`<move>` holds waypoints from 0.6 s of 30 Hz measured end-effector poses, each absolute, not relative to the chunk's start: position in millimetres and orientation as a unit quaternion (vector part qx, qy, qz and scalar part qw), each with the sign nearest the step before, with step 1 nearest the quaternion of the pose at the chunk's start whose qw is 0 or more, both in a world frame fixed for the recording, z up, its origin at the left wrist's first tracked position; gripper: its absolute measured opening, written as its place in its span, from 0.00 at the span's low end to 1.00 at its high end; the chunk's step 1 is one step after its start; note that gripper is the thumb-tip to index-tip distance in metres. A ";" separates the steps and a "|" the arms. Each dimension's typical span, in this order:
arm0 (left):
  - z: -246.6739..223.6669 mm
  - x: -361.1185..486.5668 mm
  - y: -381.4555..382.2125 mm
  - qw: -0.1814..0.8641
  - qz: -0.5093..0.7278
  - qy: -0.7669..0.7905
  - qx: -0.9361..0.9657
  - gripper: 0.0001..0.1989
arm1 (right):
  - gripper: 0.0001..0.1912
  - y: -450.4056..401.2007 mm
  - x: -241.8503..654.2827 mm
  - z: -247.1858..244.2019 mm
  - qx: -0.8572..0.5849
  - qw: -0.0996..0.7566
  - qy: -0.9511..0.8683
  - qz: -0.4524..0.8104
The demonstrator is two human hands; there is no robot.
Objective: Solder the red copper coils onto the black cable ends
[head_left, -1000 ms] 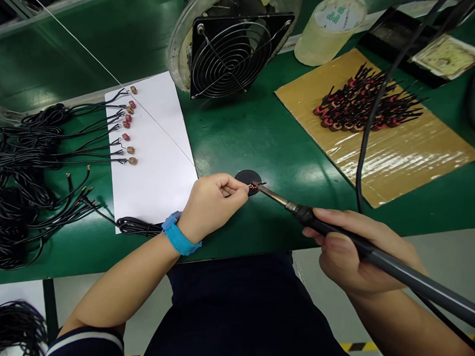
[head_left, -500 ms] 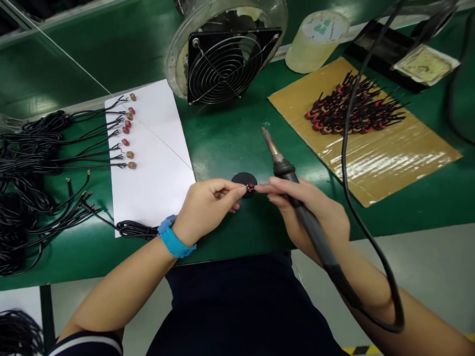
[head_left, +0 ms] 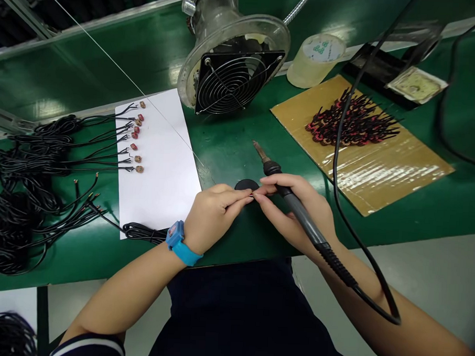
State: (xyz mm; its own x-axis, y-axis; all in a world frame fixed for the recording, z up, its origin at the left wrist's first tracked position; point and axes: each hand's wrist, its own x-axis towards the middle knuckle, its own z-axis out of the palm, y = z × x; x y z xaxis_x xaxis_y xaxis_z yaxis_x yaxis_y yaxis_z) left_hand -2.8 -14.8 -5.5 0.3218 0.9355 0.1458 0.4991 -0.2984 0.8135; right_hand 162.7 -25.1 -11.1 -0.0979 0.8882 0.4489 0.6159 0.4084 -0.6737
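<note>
Soldering iron (head_left: 299, 215) tip has swung up off the joint, now tucked in the right hand (head_left: 295, 212). Both hands' fingers pinch the small coil over the black pad (head_left: 243, 184) on the desk (head_left: 231, 141); left hand (head_left: 214, 216) steadies it, so soldering looks paused.

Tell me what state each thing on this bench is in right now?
left hand: fingertips pinched together beside the black disc.
right hand: gripping the soldering iron, fingertips meeting the left hand's.
soldering iron: held, tip raised and pointing away, touching nothing.
black disc: flat on the mat, partly covered by fingers.
fan: upright; spinning or not, cannot tell.
tape roll: lying on its side.
</note>
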 end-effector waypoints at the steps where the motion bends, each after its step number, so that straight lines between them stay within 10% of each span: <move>1: -6.3 -2.6 -15.2 0.330 0.326 0.479 0.745 0.09 | 0.13 -24.0 163.0 -10.4 -0.517 0.424 -0.726 0.162; 18: -0.3 -1.3 -2.3 0.563 0.213 0.546 0.583 0.12 | 0.17 -26.9 175.3 -16.5 -0.478 0.456 -0.730 0.173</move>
State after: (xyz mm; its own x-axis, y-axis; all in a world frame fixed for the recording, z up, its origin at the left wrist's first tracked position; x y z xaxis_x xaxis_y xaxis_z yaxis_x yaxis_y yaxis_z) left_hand -1.3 -2.3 -0.3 0.3121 0.8765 -0.3665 0.3969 0.2302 0.8885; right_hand 175.3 -26.9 -16.5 -0.1263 0.8564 0.5006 0.5401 0.4826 -0.6895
